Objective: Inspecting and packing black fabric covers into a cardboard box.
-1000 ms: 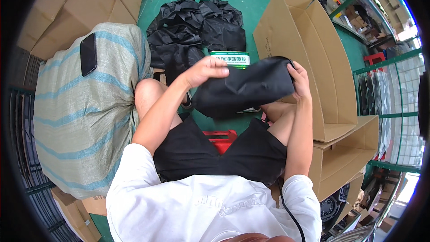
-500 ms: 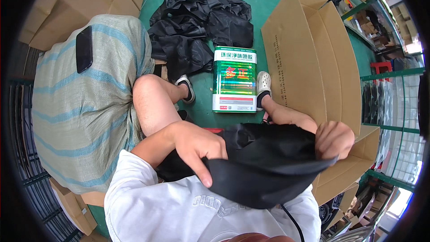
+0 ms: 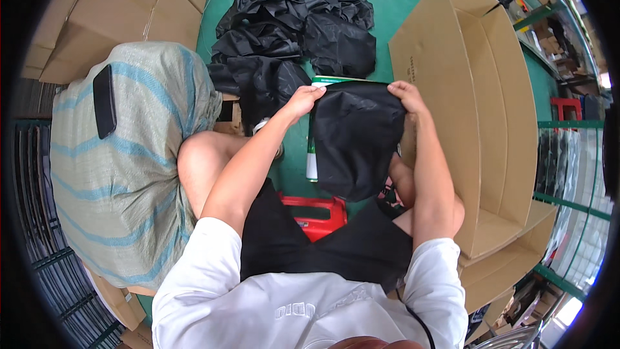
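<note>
A black sheet of thin, fabric-like material (image 3: 357, 142) hangs between my two hands, its upper edge stretched fairly straight. My left hand (image 3: 305, 99) pinches the upper left corner, and my right hand (image 3: 407, 95) grips the upper right corner. Both arms reach forward over my lap. Behind the sheet stands a green and white metal can (image 3: 312, 167), mostly covered, with only its top and left edges showing. Just beyond lies a heap of crumpled black pieces (image 3: 265, 19) of similar material on the green floor.
On the left, a stuffed woven sack (image 3: 123, 194) with blue stripes carries a black phone (image 3: 104, 102). Tall open cardboard boxes (image 3: 445, 90) stand at my right. A red plastic stool (image 3: 323, 220) is between my legs. More cardboard boxes (image 3: 116, 19) are stacked at the far left.
Both hands have moved forward, away from my chest, carrying the black sheet. It was bunched near my body and now hangs spread out in front of the can.
</note>
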`<state>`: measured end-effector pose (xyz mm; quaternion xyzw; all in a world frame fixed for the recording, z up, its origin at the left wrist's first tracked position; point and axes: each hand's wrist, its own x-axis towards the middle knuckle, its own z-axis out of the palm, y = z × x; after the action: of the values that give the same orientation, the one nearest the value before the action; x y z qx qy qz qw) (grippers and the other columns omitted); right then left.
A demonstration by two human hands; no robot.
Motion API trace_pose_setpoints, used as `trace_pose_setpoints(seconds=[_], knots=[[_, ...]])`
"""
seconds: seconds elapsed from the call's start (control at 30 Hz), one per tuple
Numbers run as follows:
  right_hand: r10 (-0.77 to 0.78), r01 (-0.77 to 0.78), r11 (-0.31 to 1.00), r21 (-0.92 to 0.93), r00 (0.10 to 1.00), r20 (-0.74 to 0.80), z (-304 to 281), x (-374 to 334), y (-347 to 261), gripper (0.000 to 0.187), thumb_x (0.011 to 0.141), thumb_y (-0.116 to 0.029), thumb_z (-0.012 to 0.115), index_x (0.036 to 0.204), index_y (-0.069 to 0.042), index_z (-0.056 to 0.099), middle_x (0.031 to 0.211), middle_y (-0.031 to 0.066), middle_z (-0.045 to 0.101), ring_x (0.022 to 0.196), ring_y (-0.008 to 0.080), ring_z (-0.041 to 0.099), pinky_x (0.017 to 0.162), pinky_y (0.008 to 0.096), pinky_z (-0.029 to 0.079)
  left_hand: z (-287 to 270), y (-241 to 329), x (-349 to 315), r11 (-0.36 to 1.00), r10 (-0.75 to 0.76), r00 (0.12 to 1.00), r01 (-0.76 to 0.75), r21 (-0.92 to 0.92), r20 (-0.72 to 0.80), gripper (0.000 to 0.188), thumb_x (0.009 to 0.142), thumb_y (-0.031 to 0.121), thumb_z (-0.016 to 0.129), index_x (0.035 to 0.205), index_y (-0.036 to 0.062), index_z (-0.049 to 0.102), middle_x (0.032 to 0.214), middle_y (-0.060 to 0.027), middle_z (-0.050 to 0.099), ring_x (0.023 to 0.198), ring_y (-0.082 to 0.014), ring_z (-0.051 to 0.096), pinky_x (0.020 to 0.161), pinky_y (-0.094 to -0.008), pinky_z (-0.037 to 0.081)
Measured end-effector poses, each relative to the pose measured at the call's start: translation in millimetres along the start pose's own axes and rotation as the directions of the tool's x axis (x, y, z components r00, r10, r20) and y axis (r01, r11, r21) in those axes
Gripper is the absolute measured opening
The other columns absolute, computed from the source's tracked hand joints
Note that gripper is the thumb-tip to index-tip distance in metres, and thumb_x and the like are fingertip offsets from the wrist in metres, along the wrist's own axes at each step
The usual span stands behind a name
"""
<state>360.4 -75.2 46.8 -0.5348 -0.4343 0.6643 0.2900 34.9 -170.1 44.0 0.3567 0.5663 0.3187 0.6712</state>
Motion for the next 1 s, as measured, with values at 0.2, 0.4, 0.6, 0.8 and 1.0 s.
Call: trace_pose_setpoints(seconds=[0.2,0.4,0.6,0.8,1.0], knots=[[-0.202,0.160,0.948,-0.276,0.971,-0.130,10,66,41,0.017,0.085,-0.017,0.074,0.085,-0.002,0.066,0.074,-0.0002,0.064,0.067,0.0077,0.054,0.063,0.0253,0.045,-17,-40,73,0.990,0.126,0.944,-0.098,0.106,-0.306,0.038,0.098,0.033,0.056,0.084,0.0006,0.069,0.076,-0.0049,0.068,0.071,-0.0124,0.059,0.070,-0.0314,0.047],[-0.300,0.096,0.648,-0.756,0.944,-0.137,33,102,28,0.032,0.082,-0.031,0.075,0.084,-0.001,0.065,0.080,0.0173,0.068,0.078,0.0342,0.067,0.068,0.0433,0.050,-46,-24,113,0.840,0.230,0.865,0.053,0.539,-0.445,0.042,0.092,0.040,0.060,0.080,-0.0001,0.065,0.083,-0.0237,0.066,0.083,-0.0412,0.064,0.074,-0.0455,0.047],[-0.103,-0.031,0.604,-0.797,0.988,-0.117,-6,156,79,0.029,0.082,-0.029,0.075,0.079,-0.003,0.065,0.080,0.0163,0.069,0.076,0.0308,0.067,0.068,0.0428,0.050,-64,-27,148,0.913,-0.236,0.951,0.288,0.288,-0.201,0.033,0.092,0.032,0.063,0.097,0.0007,0.072,0.099,-0.0111,0.072,0.084,-0.0204,0.065,0.078,-0.0329,0.051],[0.329,-0.330,0.924,-0.192,0.944,-0.038,-16,132,107,0.015,0.090,-0.018,0.067,0.082,-0.005,0.065,0.073,0.0015,0.064,0.065,0.0113,0.058,0.059,0.0300,0.049,-65,-38,133,0.885,-0.415,0.896,0.358,-0.297,-0.159,0.032,0.091,0.028,0.066,0.105,-0.0011,0.069,0.096,-0.0134,0.071,0.081,-0.0217,0.067,0.078,-0.0353,0.053],[0.233,-0.224,0.972,0.077,0.964,-0.132,-20,91,111,0.010,0.094,-0.016,0.061,0.094,-0.007,0.066,0.082,0.0015,0.065,0.071,0.0109,0.059,0.062,0.0290,0.048,-57,-90,113,0.909,-0.246,0.910,0.096,-0.406,-0.333,0.024,0.091,0.027,0.066,0.098,0.0035,0.070,0.097,-0.0092,0.070,0.087,-0.0200,0.065,0.081,-0.0341,0.051]])
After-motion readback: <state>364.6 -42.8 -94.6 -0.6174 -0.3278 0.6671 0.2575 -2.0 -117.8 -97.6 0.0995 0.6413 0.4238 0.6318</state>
